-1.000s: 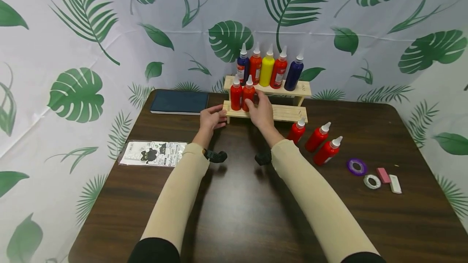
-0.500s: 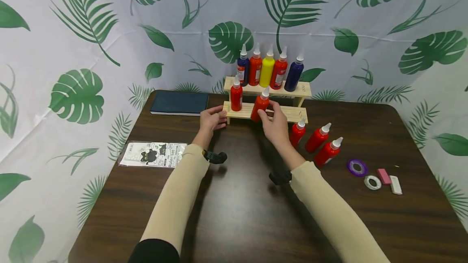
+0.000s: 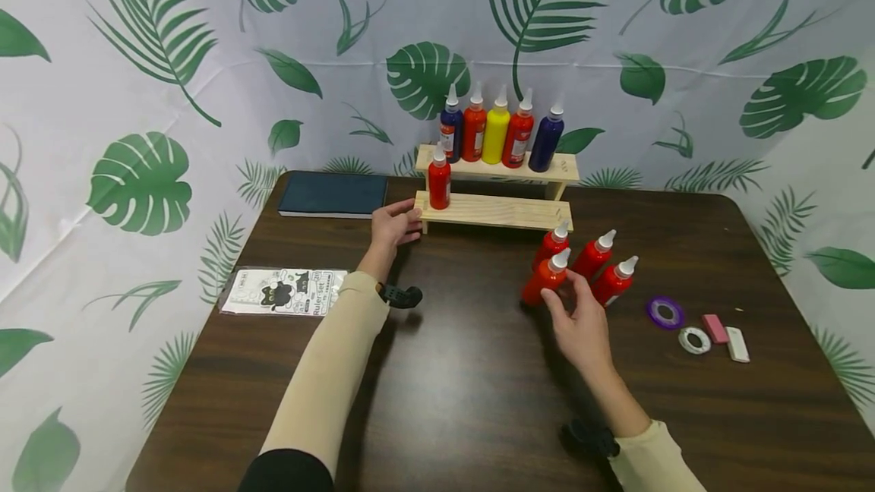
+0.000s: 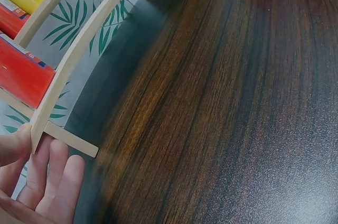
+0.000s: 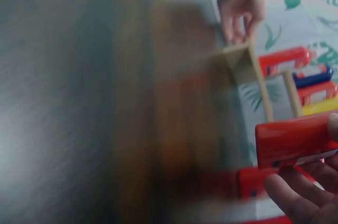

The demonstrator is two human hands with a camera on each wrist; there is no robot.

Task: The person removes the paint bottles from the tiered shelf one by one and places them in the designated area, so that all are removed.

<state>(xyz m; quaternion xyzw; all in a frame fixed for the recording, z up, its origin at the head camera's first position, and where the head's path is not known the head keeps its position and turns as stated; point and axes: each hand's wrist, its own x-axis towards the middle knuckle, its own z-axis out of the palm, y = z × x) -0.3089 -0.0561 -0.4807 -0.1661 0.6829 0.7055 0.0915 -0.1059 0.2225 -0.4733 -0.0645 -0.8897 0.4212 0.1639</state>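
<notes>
My right hand (image 3: 581, 317) holds a red squeeze bottle (image 3: 544, 279) with a white nozzle, slightly tilted, over the table in front of the other red bottles. In the right wrist view, this bottle (image 5: 296, 139) lies between thumb and fingers. My left hand (image 3: 393, 225) grips the left end of a two-tier wooden rack (image 3: 506, 211), thumb above the lower plank and fingers under it, as the left wrist view shows. One red bottle (image 3: 440, 182) stands at the left of the lower tier. Blue, red and yellow bottles (image 3: 495, 135) line the upper tier.
Three red bottles (image 3: 593, 255) stand on the table (image 3: 451, 370) right of the rack. Further right lie a purple tape roll (image 3: 665, 313), a white roll (image 3: 694, 340) and pink and white blocks (image 3: 715, 329). A dark book (image 3: 333, 193) and a packaged ruler set (image 3: 283, 291) lie left.
My right hand has lifted a red bottle off the lower tier and carried it right and toward me, beside the other red bottles. My left hand has stayed at the rack's end.
</notes>
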